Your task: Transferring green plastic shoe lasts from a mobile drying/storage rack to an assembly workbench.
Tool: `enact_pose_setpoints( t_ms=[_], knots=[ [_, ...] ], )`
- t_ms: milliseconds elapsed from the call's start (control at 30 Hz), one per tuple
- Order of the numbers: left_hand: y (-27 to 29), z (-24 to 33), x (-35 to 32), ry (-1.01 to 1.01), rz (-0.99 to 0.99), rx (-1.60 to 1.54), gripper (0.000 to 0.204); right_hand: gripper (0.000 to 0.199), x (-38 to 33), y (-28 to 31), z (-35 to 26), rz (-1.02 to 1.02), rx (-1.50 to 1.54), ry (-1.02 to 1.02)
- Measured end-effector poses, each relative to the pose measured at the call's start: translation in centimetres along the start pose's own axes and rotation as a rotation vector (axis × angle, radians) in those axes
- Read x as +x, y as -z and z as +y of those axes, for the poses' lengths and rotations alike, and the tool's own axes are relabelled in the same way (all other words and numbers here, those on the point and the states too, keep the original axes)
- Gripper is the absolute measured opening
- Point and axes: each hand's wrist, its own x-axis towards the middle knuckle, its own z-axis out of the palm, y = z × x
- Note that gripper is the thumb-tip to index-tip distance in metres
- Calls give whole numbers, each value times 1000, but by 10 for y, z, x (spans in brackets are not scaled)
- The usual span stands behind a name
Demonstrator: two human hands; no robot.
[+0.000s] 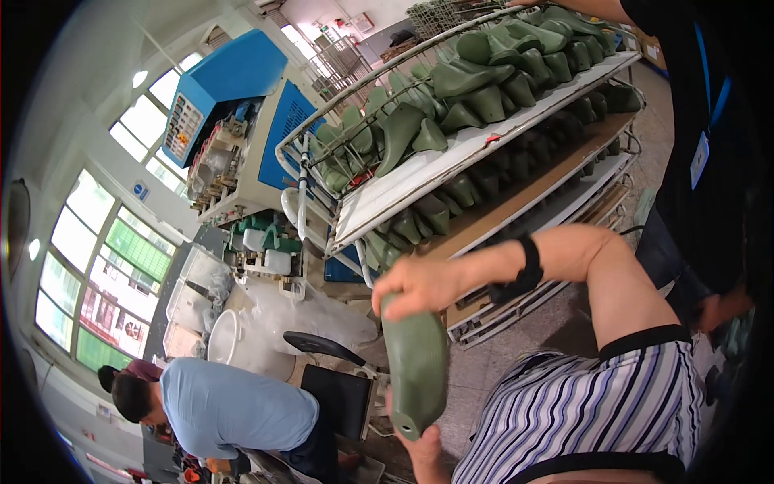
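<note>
A green plastic shoe last (415,363) hangs upright in front of me, gripped at both ends. My right hand (415,286), with a black band on its wrist, wraps over the upper end. Fingers and thumb of my left hand (429,453) close around the lower end, beside a small round hole. Just beyond stands a wheeled rack (484,137), its top shelf packed with similar green shoe lasts (472,77). Parts of the held last are covered by my fingers.
More lasts fill the rack's lower shelves. A person in black (693,161) stands at right by the rack. Someone in a light blue shirt (234,403) bends over at lower left, near a black chair (334,399). A blue and white machine (266,129) and a white bucket (226,337) stand left.
</note>
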Motion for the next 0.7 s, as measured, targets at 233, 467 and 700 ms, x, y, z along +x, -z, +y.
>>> enact_pose_setpoints(
  t_ms=[233,467,700],
  knots=[
    [-68,38,37,290,266,-260,57,49,-46,-40,84,17,802,-298],
    [-97,76,113,451,-578,812,46,45,-81,-36,91,94,1573,-496],
    [-186,100,275,-208,-691,1005,35,45,-142,26,152,68,1524,-771]
  ],
)
